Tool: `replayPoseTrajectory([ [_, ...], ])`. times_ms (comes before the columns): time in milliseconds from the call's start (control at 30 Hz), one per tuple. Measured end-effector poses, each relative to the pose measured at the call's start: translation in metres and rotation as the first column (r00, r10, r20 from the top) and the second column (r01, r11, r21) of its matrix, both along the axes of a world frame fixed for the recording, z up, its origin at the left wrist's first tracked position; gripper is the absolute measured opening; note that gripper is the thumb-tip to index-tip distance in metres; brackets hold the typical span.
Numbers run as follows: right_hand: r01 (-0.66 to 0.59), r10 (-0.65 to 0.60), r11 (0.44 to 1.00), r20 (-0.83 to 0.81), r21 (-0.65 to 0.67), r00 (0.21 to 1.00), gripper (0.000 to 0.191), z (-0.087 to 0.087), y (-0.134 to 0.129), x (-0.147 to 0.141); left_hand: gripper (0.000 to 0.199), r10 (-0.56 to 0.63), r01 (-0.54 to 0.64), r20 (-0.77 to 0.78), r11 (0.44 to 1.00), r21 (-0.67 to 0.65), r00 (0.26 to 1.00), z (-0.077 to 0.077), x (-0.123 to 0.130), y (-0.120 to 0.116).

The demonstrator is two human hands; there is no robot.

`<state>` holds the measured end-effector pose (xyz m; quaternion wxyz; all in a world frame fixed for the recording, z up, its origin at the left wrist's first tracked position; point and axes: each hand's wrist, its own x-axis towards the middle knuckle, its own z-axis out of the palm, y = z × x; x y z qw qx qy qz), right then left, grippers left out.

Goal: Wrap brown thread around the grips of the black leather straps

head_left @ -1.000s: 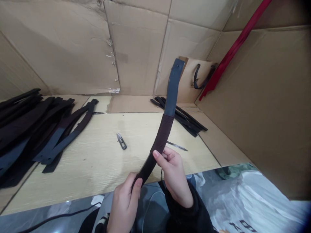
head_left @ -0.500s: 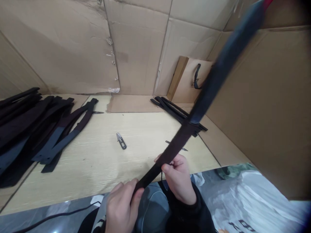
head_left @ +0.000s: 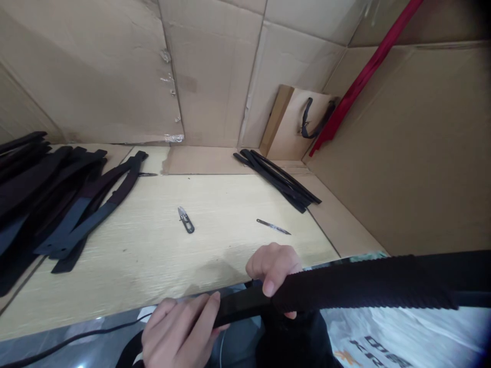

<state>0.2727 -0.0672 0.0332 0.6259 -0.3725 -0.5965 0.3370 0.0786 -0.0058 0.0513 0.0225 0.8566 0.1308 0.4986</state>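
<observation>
A long dark leather strap runs nearly level across the bottom of the view and out past the right edge. Much of its length is tightly wrapped with dark cord, and its end near my hands is smooth. My left hand grips that smooth end. My right hand pinches the strap at the start of the wrapping, a little further along. On the pale wooden table, small thread snips and a slim knife blade lie beyond my hands, touching neither.
Several dark straps lie heaped at left, with a smaller bundle at the back. Cardboard walls enclose the table's far and right sides. A red strip leans there. A plastic bag and a black cable lie below the table edge.
The strap has swung from pointing up and away to lying nearly level toward the right. Both hands still hold it. The view has shifted slightly, and the table items have not moved.
</observation>
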Motion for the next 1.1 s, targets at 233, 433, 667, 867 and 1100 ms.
replayPoseTrajectory([
  [233, 0.157, -0.201, 0.973, -0.285, -0.171, 0.937, 0.031, 0.014, 0.001, -0.018, 0.021, -0.174, 0.081, -0.054, 0.686, -0.723, 0.983, -0.018, -0.001, -0.004],
  [433, 0.079, -0.175, 0.952, -0.314, -0.296, 0.933, 0.045, 0.012, 0.007, -0.022, 0.049, -0.297, -0.014, 0.07, -0.273, -0.962, 0.952, -0.028, -0.003, -0.02],
  [667, 0.022, -0.179, 0.942, -0.444, -0.335, 0.878, 0.051, 0.008, 0.017, -0.029, 0.056, -0.271, -0.007, 0.162, -0.53, -0.848, 0.949, -0.013, 0.0, -0.02],
  [867, 0.195, -0.341, 0.918, -0.44, -0.344, 0.83, 0.031, 0.007, 0.022, -0.033, 0.052, -0.413, 0.003, 0.149, -0.333, -0.943, 0.899, -0.014, 0.003, -0.009],
  [1100, 0.383, -0.501, 0.827, -0.233, -0.41, 0.833, 0.023, 0.011, 0.023, -0.037, 0.051, -0.185, -0.043, -0.034, -0.046, -0.998, 0.982, -0.021, 0.014, -0.011],
])
